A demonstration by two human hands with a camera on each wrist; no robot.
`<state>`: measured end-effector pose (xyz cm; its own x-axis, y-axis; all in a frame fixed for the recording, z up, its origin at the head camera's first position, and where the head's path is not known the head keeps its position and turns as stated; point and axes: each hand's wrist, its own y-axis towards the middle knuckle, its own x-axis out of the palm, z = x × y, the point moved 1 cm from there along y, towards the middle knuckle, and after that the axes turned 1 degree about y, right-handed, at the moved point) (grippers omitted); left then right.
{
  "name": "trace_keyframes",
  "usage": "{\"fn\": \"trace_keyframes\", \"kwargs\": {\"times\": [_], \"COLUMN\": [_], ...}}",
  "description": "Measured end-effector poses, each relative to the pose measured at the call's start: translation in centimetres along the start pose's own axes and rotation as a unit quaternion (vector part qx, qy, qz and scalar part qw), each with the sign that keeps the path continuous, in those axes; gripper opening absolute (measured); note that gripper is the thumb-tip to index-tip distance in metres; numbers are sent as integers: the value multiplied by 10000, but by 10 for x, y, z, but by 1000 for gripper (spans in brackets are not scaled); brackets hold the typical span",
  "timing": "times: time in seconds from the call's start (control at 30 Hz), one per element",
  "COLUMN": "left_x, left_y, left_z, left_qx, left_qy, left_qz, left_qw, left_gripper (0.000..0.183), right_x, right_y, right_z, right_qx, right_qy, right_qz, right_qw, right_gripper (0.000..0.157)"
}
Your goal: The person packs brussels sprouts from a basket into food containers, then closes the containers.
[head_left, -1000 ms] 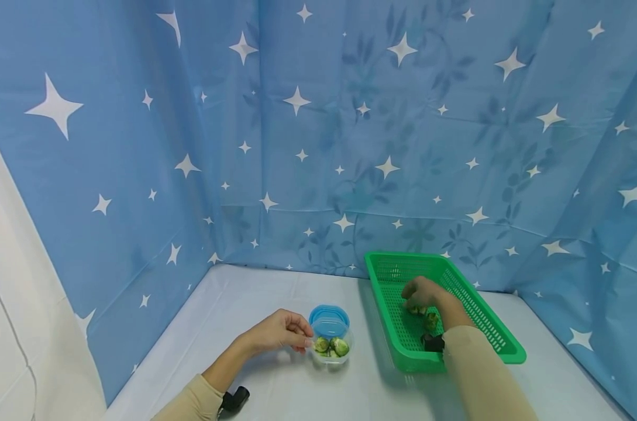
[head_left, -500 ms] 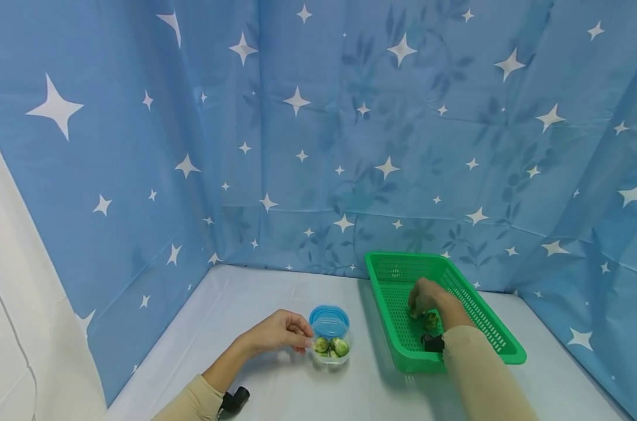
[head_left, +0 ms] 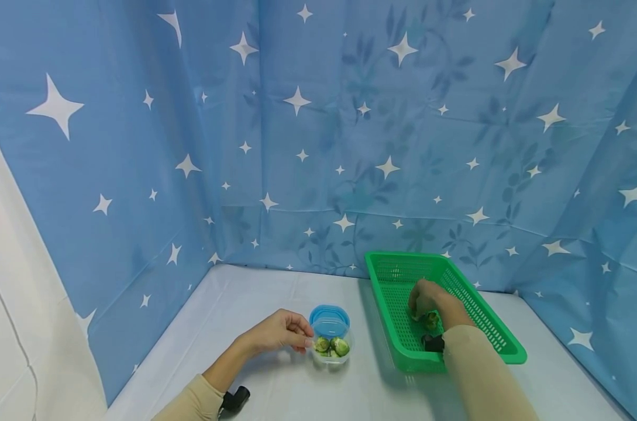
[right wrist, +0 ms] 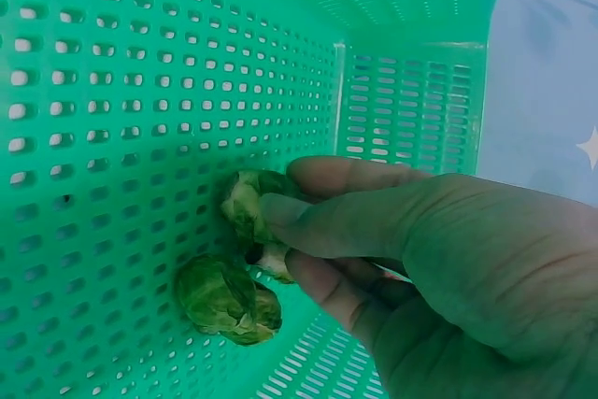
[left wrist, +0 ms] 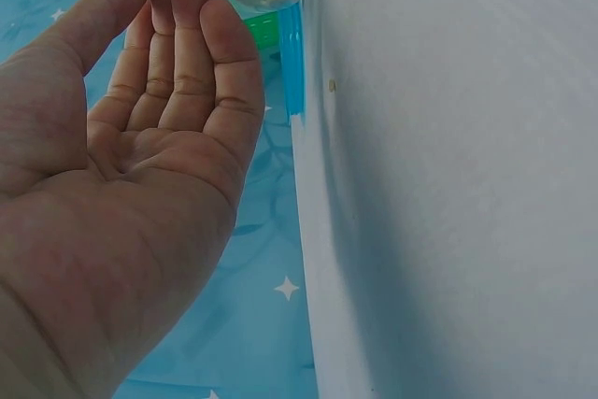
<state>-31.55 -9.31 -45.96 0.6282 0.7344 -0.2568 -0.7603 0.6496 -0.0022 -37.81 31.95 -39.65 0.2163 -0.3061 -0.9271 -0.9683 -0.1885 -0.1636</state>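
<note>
My left hand (head_left: 281,331) pinches the rim of a small clear plastic container (head_left: 331,361) between thumb and fingers. Several Brussels sprouts (head_left: 340,347) lie in the container. In the left wrist view, the fingertips meet its wall at the top. Down inside the green basket (head_left: 394,351), my right hand (head_left: 433,298) pinches a Brussels sprout (right wrist: 245,205) with thumb and fingers, as the right wrist view shows. Part of another sprout (right wrist: 274,262) peeks out under the fingers. A further green sprout (right wrist: 215,296) lies beside them on the basket floor.
A blue lid (head_left: 329,314) lies right behind the container. The basket's raised, slotted walls surround the right hand. Star-printed blue curtains (head_left: 318,146) close off the back and sides of the white table (head_left: 276,386).
Within the basket, my right hand has shifted slightly right and closed its fingers round a sprout. The left hand and the container have stayed in place.
</note>
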Motion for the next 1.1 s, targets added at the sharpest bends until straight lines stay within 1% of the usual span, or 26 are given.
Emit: {"fn": "trace_keyframes", "kwargs": {"times": [0.07, 0.2, 0.37, 0.57, 0.67, 0.8, 0.93, 1.1], "left_x": [0, 0, -1, -1, -1, -1, -1, -2], "left_y": [0, 0, 1, 1, 1, 1, 2, 2], "left_z": [0, 0, -2, -3, -4, -4, -3, -4], "left_qx": [2, -7, 30, 18, 3, -6, -7, 4], "left_qy": [8, 13, 15, -22, -27, -33, -58, -89], "left_qz": [17, 22, -38, -54, -34, -36, -57, -72], "left_qw": [10000, 10000, 10000, 10000, 10000, 10000, 10000, 9999], "left_gripper": [24, 25, 28, 27, 25, 24, 24, 25], "right_x": [0, 1, 3, 2, -1, -5, -8, -13], "right_y": [-1, -2, 1, 5, 6, 8, 10, 12], "right_z": [-1, -4, -4, -5, -8, -12, -15, -21], "right_qx": [-17, -200, -378, -562, -837, -1104, -1273, -1480], "right_qy": [62, 231, 440, 686, 865, 1177, 1283, 1272], "right_qz": [-15, -37, 22, 113, 182, 307, 461, 682], "right_qw": [10000, 9995, 9983, 9960, 9926, 9864, 9824, 9784], "right_gripper": [20, 21, 25, 23, 23, 24, 25, 25]}}
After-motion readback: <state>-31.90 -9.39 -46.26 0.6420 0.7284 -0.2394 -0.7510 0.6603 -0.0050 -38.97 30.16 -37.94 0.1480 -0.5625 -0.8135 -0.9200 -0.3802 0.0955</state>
